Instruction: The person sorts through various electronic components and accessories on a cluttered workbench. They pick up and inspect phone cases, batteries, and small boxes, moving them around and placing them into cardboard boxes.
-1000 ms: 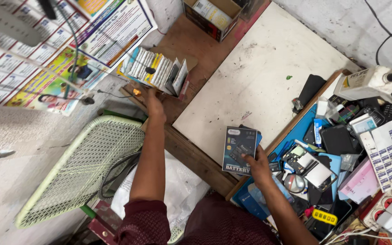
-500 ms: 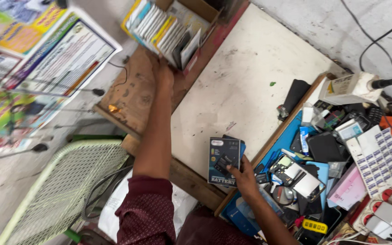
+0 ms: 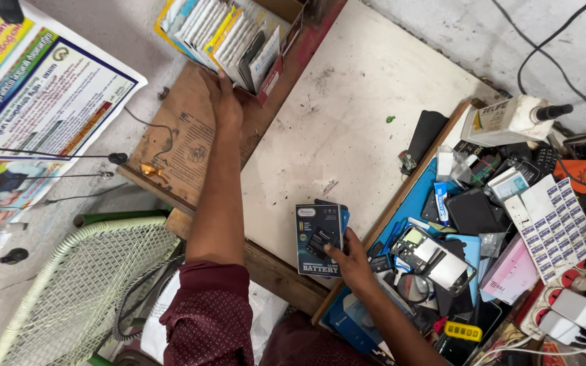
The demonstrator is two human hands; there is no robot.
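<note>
My left hand [image 3: 222, 98] reaches far forward and rests its fingers against the lower edge of a cardboard box of packets [image 3: 228, 37] standing upright in rows; whether it grips one I cannot tell. My right hand [image 3: 347, 261] holds a dark flat phone battery package [image 3: 319, 238] upright at the near edge of a white worktop [image 3: 347, 115], thumb across its front. A second blue-edged package sits just behind the first.
A blue tray [image 3: 408, 203] at right is crowded with phones, parts and tools. A white bottle [image 3: 510, 118] lies beyond it, with a blister sheet [image 3: 554, 227] and plugs [image 3: 571, 308] nearby. A wooden board [image 3: 181, 146], posters [image 3: 42, 102] and a green mesh chair [image 3: 76, 291] sit left.
The view has shifted so the packet box sits higher and nearer. My left hand has stretched forward up to the box. My right hand keeps the battery package in about the same place.
</note>
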